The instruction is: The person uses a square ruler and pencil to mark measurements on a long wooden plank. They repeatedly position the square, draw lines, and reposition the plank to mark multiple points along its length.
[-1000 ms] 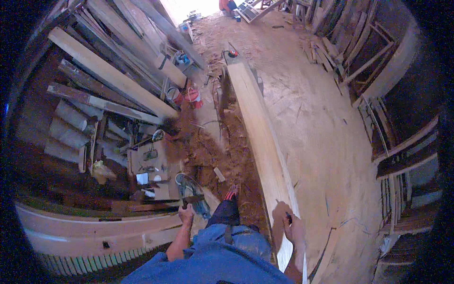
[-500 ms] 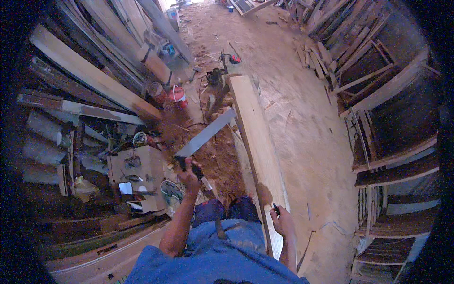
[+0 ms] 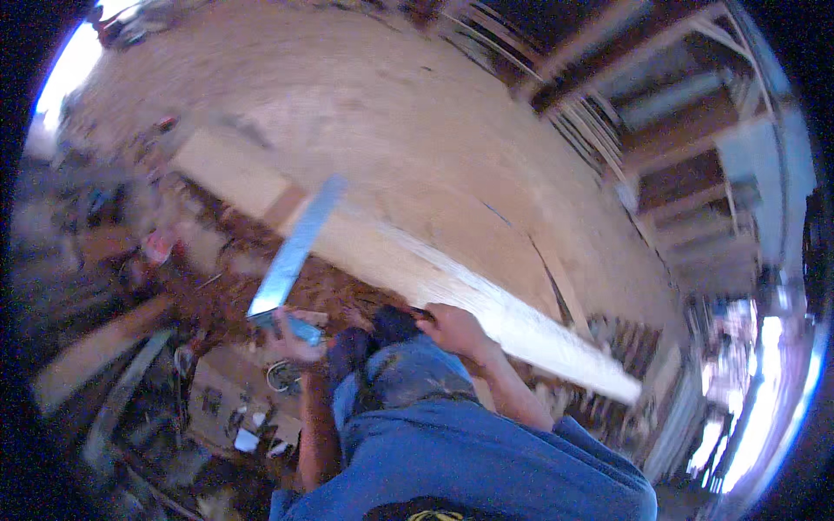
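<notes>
In my left hand (image 3: 298, 346) is a try square (image 3: 300, 239), its broad metal blade rising away from me and its stock in my grip. The blade's far end overlaps a long wooden beam (image 3: 373, 253) from this viewpoint; whether it touches cannot be told. My right hand (image 3: 456, 330) is closed on a small dark pen-like marker (image 3: 422, 313), held near my lap at the beam's near side. The beam runs slantwise from far left to near right, with a brown patch on its upper face. Motion blur softens the details.
Sawdust covers the floor (image 3: 347, 104) beyond the beam. A cardboard box (image 3: 208, 382) with small items stands at my left, near loose boards (image 3: 95, 356). A blurred red bucket (image 3: 158, 247) is farther left. Wooden frames (image 3: 678, 165) line the far right.
My view has swung to the right, so the beam now lies slantwise across it. My right hand has come off the beam's top toward my lap, still holding the marker. The left keeps the square.
</notes>
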